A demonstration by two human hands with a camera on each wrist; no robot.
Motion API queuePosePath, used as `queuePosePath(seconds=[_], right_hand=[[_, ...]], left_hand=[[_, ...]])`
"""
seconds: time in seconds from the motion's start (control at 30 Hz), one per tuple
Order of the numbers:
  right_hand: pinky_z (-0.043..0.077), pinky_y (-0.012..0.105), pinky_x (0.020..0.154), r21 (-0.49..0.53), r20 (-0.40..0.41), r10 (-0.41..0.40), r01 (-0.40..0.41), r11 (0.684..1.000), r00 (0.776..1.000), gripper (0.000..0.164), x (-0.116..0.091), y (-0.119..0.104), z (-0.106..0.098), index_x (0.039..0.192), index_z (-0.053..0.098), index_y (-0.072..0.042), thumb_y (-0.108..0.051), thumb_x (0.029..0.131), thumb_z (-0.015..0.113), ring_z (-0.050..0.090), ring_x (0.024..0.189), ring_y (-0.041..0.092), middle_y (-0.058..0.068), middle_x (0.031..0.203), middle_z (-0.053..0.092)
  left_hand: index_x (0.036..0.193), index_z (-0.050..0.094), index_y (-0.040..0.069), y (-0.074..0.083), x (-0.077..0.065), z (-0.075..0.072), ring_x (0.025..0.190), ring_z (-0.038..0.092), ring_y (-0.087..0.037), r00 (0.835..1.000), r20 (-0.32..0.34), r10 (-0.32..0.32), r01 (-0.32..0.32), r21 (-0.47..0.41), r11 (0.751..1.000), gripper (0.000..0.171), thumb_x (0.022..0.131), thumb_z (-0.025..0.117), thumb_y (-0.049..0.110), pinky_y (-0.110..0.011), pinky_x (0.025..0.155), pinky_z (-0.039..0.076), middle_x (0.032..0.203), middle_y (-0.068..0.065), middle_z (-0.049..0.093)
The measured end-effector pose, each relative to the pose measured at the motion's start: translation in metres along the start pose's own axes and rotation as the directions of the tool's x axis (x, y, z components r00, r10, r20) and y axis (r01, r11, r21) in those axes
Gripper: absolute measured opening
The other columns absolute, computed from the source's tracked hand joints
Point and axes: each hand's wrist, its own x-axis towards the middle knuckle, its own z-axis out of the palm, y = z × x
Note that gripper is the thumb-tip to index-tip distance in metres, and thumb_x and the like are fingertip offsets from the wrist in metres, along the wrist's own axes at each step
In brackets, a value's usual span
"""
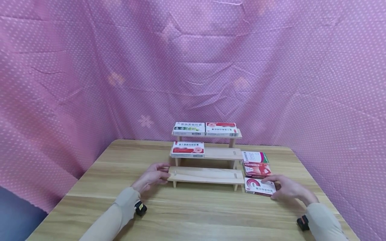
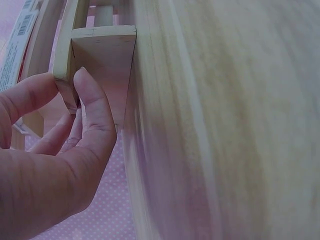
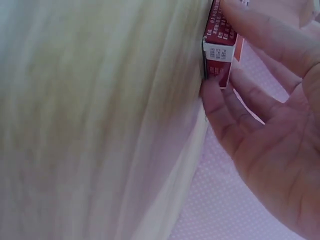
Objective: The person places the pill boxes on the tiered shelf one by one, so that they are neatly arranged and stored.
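A three-tier wooden stand point(image 1: 208, 175) stands on the table. My left hand point(image 1: 153, 175) is at the left end of its lowest shelf. In the left wrist view, thumb and fingers pinch that end of the board point(image 2: 66, 92). On the right, my right hand point(image 1: 286, 188) grips the right end of a white medicine box with red arcs point(image 1: 256, 188), lying flat beside the stand. The right wrist view shows the box's dark red side point(image 3: 220, 30), with the thumb at its long edge and fingertips around its end.
Behind the gripped box lie a red medicine box point(image 1: 256, 169) and a white one with a pink and green end point(image 1: 253, 156). Two boxes, one green-marked point(image 1: 189, 128) and one red-and-white point(image 1: 221, 129), top the stand; another point(image 1: 187, 149) sits on its middle shelf. Pink cloth point(image 1: 193, 67) hangs behind.
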Motion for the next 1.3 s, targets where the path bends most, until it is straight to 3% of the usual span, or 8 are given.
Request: queuePosePath(seconds=[0.33,0.47,0.53,0.6,0.9,1.13,1.2,1.3], right_hand=[[0.035,0.068,0.103,0.053,-0.042,0.024,-0.022,0.998,0.999,0.055,-0.004,0.001,-0.008,0.119,0.069,-0.018,-0.011,0.067,0.083,0.044,0.130,0.049,0.021,0.137,0.057],[0.049,0.044,0.102,0.064,-0.065,0.004,0.000,0.998,0.998,0.055,-0.007,0.002,-0.016,0.123,0.068,-0.013,-0.014,0.070,0.083,0.050,0.127,0.043,0.024,0.138,0.055],[0.051,0.030,0.096,0.087,-0.075,-0.003,0.009,0.996,0.997,0.056,-0.008,0.003,-0.020,0.124,0.067,-0.011,-0.017,0.071,0.083,0.051,0.125,0.040,0.026,0.139,0.054],[0.051,0.024,0.095,0.119,-0.072,-0.016,0.025,0.993,0.997,0.058,-0.008,0.003,-0.024,0.127,0.065,-0.008,-0.018,0.073,0.082,0.051,0.125,0.041,0.028,0.141,0.051],[0.049,0.023,0.098,0.211,-0.088,-0.028,0.046,0.976,0.996,0.055,-0.007,-0.003,-0.033,0.131,0.063,-0.008,-0.021,0.079,0.079,0.046,0.131,0.041,0.022,0.144,0.050],[0.049,0.018,0.090,0.220,-0.137,-0.027,0.057,0.974,0.990,0.056,0.002,-0.015,-0.033,0.130,0.064,-0.010,-0.023,0.078,0.081,0.054,0.119,0.008,0.016,0.143,0.053],[0.051,0.019,0.086,0.242,-0.141,-0.019,0.053,0.969,0.990,0.058,0.005,-0.019,-0.033,0.131,0.063,-0.008,-0.021,0.077,0.081,0.057,0.113,0.006,0.017,0.142,0.054],[0.051,0.017,0.085,0.282,-0.137,-0.002,0.041,0.959,0.991,0.059,0.009,-0.025,-0.033,0.132,0.062,-0.007,-0.020,0.078,0.081,0.058,0.115,0.016,0.019,0.141,0.054]], left_hand=[[0.140,0.045,-0.004,-0.001,0.001,0.001,0.090,0.065,-0.022,1.000,0.008,0.002,-0.002,-0.009,1.000,0.060,0.084,0.065,-0.003,-0.037,0.080,0.059,0.130,-0.024,0.056],[0.141,0.044,-0.003,-0.001,0.003,0.002,0.090,0.065,-0.022,1.000,0.010,0.008,-0.008,-0.009,1.000,0.060,0.084,0.064,-0.002,-0.037,0.080,0.059,0.131,-0.024,0.055],[0.142,0.043,-0.003,-0.001,0.003,0.003,0.091,0.065,-0.022,1.000,0.011,0.011,-0.011,-0.008,1.000,0.061,0.084,0.064,-0.002,-0.037,0.081,0.059,0.132,-0.025,0.055],[0.142,0.043,-0.003,-0.001,0.003,0.003,0.091,0.065,-0.022,1.000,0.009,0.009,-0.009,-0.011,1.000,0.061,0.084,0.064,-0.003,-0.038,0.081,0.059,0.132,-0.025,0.055],[0.141,0.043,-0.004,0.000,0.002,0.003,0.088,0.065,-0.022,1.000,0.008,0.015,-0.015,-0.014,1.000,0.061,0.084,0.064,-0.003,-0.039,0.081,0.059,0.129,-0.024,0.056],[0.142,0.041,-0.006,0.001,-0.001,0.001,0.088,0.064,-0.021,0.999,0.021,0.025,-0.025,0.000,1.000,0.062,0.085,0.064,-0.003,-0.039,0.082,0.059,0.131,-0.026,0.055],[0.143,0.040,-0.006,0.001,-0.002,0.001,0.088,0.064,-0.021,1.000,0.020,0.023,-0.023,0.000,1.000,0.062,0.085,0.064,-0.003,-0.040,0.083,0.059,0.130,-0.026,0.055],[0.143,0.041,-0.006,0.000,-0.002,0.000,0.089,0.064,-0.021,1.000,0.019,0.020,-0.020,0.000,1.000,0.063,0.085,0.064,-0.002,-0.040,0.083,0.059,0.130,-0.025,0.055]])
